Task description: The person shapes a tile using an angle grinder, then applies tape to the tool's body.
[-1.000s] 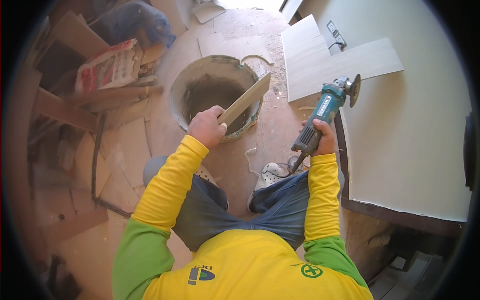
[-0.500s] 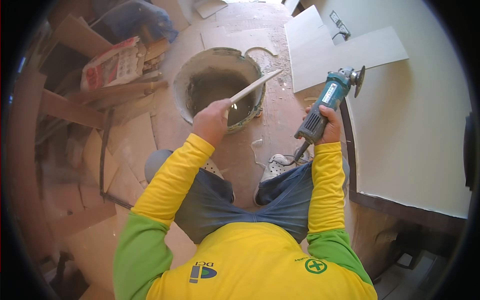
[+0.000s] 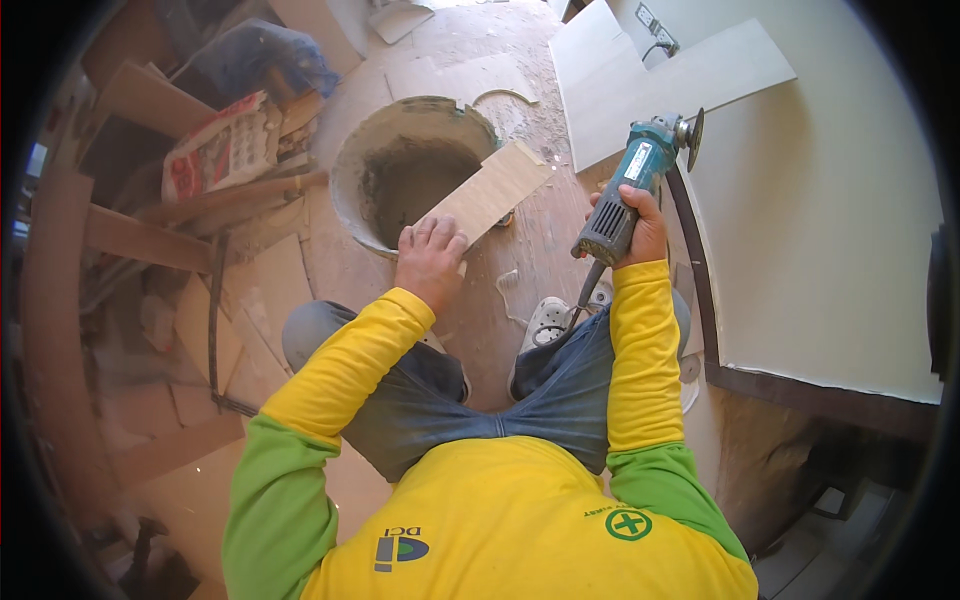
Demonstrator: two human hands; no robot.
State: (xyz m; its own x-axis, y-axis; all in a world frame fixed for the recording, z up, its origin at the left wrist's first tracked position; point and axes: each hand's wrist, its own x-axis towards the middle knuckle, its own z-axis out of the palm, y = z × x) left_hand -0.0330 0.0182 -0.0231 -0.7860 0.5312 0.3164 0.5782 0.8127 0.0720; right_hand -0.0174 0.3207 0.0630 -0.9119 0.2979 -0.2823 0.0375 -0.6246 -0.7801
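Note:
My left hand [image 3: 432,262] grips the near end of a tan tile strip [image 3: 498,186], fingers on its broad face. The strip slants up to the right across the right rim of a mortar-crusted bucket [image 3: 350,200]; whether it touches the rim I cannot tell. My right hand [image 3: 641,228] is wrapped round the body of a teal and dark grey angle grinder [image 3: 626,185]. Its disc [image 3: 697,138] faces right, away from the strip. The grinder's cord [image 3: 590,284] hangs down by my right shoe.
Large pale tile pieces [image 3: 600,90] lean at the wall on the right, under an outlet [image 3: 655,28]. On the left are a red and white sack [image 3: 222,145], blue plastic [image 3: 262,62] and wooden boards [image 3: 150,240]. A curved offcut [image 3: 505,95] lies beyond the bucket.
My left hand has turned the tile strip from edge-on to broad face up and shifted slightly lower. The grinder has moved a little left with my right hand; the view has shifted slightly.

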